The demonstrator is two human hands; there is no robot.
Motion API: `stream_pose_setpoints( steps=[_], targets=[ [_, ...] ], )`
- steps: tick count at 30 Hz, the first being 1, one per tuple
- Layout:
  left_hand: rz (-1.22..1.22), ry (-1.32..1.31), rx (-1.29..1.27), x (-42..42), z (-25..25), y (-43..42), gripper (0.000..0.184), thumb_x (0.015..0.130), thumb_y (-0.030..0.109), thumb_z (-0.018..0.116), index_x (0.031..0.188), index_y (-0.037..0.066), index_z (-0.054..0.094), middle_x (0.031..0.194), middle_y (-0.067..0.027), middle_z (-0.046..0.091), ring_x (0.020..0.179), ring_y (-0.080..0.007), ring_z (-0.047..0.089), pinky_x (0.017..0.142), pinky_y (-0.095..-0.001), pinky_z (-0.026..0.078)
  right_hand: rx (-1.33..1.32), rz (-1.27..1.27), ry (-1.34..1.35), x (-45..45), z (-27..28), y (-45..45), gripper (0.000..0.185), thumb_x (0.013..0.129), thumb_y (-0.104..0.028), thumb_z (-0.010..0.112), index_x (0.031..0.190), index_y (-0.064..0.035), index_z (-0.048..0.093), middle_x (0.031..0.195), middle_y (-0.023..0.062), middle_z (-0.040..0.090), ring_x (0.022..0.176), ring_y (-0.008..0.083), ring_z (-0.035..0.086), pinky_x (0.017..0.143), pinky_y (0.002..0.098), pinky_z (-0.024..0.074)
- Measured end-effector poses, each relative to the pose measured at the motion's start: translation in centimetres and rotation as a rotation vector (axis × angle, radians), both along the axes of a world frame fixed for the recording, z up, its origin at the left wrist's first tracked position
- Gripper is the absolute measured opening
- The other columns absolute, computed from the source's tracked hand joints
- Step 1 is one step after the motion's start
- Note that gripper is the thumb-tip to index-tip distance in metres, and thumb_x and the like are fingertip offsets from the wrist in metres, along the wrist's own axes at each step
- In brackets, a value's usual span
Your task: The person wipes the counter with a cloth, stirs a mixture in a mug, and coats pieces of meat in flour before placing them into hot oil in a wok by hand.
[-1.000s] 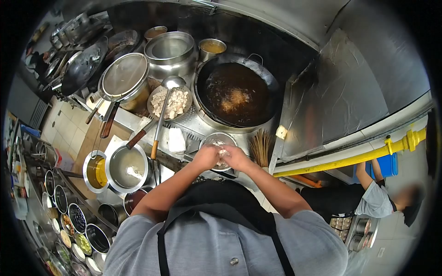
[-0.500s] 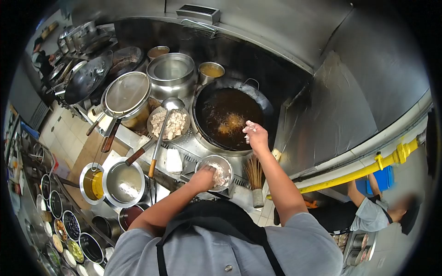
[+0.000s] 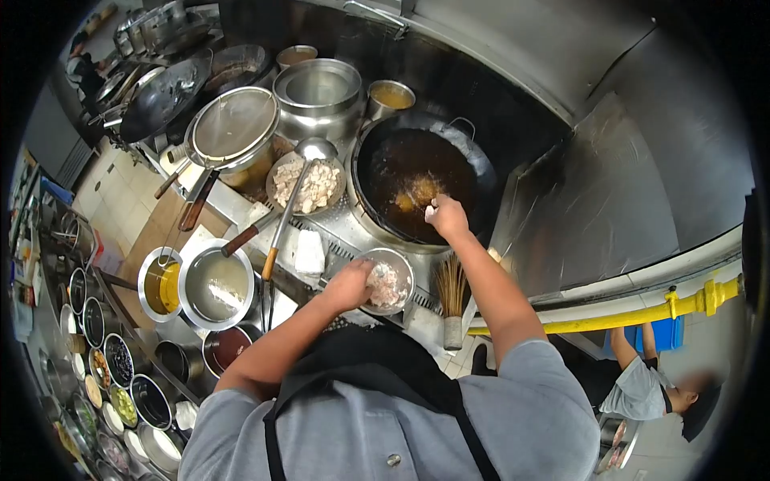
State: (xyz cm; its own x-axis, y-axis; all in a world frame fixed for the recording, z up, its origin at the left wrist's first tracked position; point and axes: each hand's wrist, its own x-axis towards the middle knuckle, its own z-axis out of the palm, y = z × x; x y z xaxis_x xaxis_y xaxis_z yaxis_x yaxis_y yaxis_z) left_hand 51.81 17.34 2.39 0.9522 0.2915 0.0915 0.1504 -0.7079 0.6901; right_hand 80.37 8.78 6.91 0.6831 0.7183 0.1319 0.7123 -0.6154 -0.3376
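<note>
A steel bowl [image 3: 411, 280] holds pale, powder-coated meat pieces [image 3: 387, 282]. At its left side is my left hand [image 3: 350, 285], fingers curled together over the rim; whatever they hold is hidden. My right hand [image 3: 449, 218] hovers over the front right of a large black wok [image 3: 486, 172] of dark oil. Its fingers pinch a small whitish piece, apparently coated meat [image 3: 431, 212]. Golden pieces [image 3: 420, 191] bubble in the oil just beyond the fingertips.
Left of the wok, a ladle [image 3: 314, 149] lies across a strainer of pale chunks [image 3: 321, 188]. A folded white cloth [image 3: 310, 252] and a bamboo brush [image 3: 451, 293] flank the bowl. A yellow pipe [image 3: 609, 321] runs at right, with another person [image 3: 642, 389] beyond.
My left hand has lifted from inside the bowl to its left rim. My right hand's loosely spread, white-coated fingers have come together. The whole view has shifted slightly.
</note>
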Motion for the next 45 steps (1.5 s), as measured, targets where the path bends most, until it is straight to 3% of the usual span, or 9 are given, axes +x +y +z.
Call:
stream_pose_setpoints(
  steps=[5, 10, 16, 22, 26, 30, 32, 40, 45],
  targets=[
    [-0.058, 0.113, 0.053, 2.0, -1.6, -0.6, 0.062, 0.07, 0.011, 0.067, 0.125, -0.007, 0.046, 0.123, -0.0279, 0.052, 0.115, -0.0398, 0.05, 0.1, -0.0407, 0.041, -0.071, 0.122, -0.163, 1.7, -3.5, -0.5, 0.012, 0.073, -0.015, 0.065, 0.075, -0.0035, 0.066, 0.082, 0.0198, 0.064, 0.08, 0.0376, 0.062, 0.072, 0.046, 0.0495],
    [-0.161, 0.279, 0.228, 3.5, -1.3, -1.6, 0.049, 0.068, 0.014, 0.067, 0.11, -0.01, 0.055, 0.114, -0.0236, 0.056, 0.11, -0.0353, 0.054, 0.096, -0.0392, 0.044, 0.091, 0.049, -0.096, -5.7, 3.2, -1.6, 0.017, 0.08, -0.016, 0.059, 0.074, -0.0027, 0.067, 0.081, 0.0205, 0.064, 0.082, 0.037, 0.063, 0.076, 0.0445, 0.0509],
    [-0.204, 0.393, 0.423, 4.1, -2.9, -1.9, 0.052, 0.065, 0.025, 0.074, 0.106, -0.004, 0.06, 0.108, -0.0185, 0.058, 0.105, -0.0314, 0.055, 0.089, -0.0383, 0.048, -0.327, 0.586, -0.063, -12.9, -4.8, -4.4, 0.025, 0.07, -0.028, 0.067, 0.08, -0.0047, 0.068, 0.089, 0.0126, 0.067, 0.096, 0.0274, 0.061, 0.086, 0.0397, 0.048],
    [-0.179, 0.343, 0.483, 3.7, -2.9, -1.7, 0.035, 0.067, 0.023, 0.07, 0.096, 0.003, 0.066, 0.103, -0.0148, 0.059, 0.103, -0.0304, 0.055, 0.089, -0.0404, 0.047, -0.521, 0.501, -0.011, -15.1, -6.8, -4.1, 0.028, 0.069, -0.029, 0.066, 0.079, -0.0033, 0.068, 0.084, 0.014, 0.067, 0.081, 0.0301, 0.064, 0.08, 0.0405, 0.0487],
    [-0.177, 0.261, 0.274, 3.6, -2.5, -0.6, 0.032, 0.07, 0.023, 0.068, 0.096, 0.006, 0.067, 0.107, -0.0158, 0.058, 0.107, -0.0318, 0.053, 0.091, -0.0393, 0.045, -0.385, 0.306, 0.119, -15.0, -4.5, -5.3, 0.024, 0.07, -0.026, 0.068, 0.078, -0.0029, 0.066, 0.08, 0.0154, 0.066, 0.073, 0.0295, 0.064, 0.075, 0.0407, 0.0501],
    [-0.061, -0.085, -0.122, 3.7, -2.0, 0.1, 0.031, 0.061, 0.018, 0.071, 0.087, 0.002, 0.063, 0.092, -0.0188, 0.061, 0.098, -0.0373, 0.056, 0.086, -0.0419, 0.046, 0.092, 0.092, 0.732, -13.2, -4.6, -7.3, 0.024, 0.076, -0.019, 0.072, 0.089, 0.0, 0.064, 0.081, 0.0128, 0.066, 0.08, 0.0222, 0.065, 0.073, 0.0348, 0.0519],
    [-0.033, -0.011, -0.257, 4.0, -1.9, 0.2, 0.034, 0.062, 0.016, 0.071, 0.09, 0.001, 0.058, 0.088, -0.0205, 0.061, 0.094, -0.0372, 0.059, 0.082, -0.0399, 0.047, 0.559, -0.114, 1.55, -13.4, -3.3, -7.7, 0.014, 0.081, -0.009, 0.068, 0.091, 0.0006, 0.063, 0.08, 0.0079, 0.065, 0.08, 0.0165, 0.064, 0.069, 0.0315, 0.0514],
    [0.088, -0.231, -1.009, 5.3, -3.2, -0.2, 0.038, 0.076, 0.001, 0.059, 0.114, 0.002, 0.054, 0.096, -0.0099, 0.063, 0.086, -0.0176, 0.061, 0.074, -0.0321, 0.051, 0.339, -0.187, 0.903, -14.4, -2.6, -5.9, 0.031, 0.079, -0.016, 0.075, 0.1, 0.0007, 0.06, 0.088, 0.0064, 0.065, 0.078, 0.0118, 0.06, 0.069, 0.0275, 0.0491],
    [0.221, -0.028, -1.462, 4.3, -0.6, -0.2, 0.037, 0.075, -0.002, 0.057, 0.113, 0.001, 0.056, 0.098, -0.0082, 0.062, 0.085, -0.0171, 0.061, 0.074, -0.0306, 0.051, 0.773, -0.255, 1.698, -14.7, -2.2, -6.4, 0.04, 0.079, -0.023, 0.074, 0.104, 0.0041, 0.059, 0.086, 0.0083, 0.067, 0.073, 0.0216, 0.064, 0.069, 0.0328, 0.0508]
  ],
)
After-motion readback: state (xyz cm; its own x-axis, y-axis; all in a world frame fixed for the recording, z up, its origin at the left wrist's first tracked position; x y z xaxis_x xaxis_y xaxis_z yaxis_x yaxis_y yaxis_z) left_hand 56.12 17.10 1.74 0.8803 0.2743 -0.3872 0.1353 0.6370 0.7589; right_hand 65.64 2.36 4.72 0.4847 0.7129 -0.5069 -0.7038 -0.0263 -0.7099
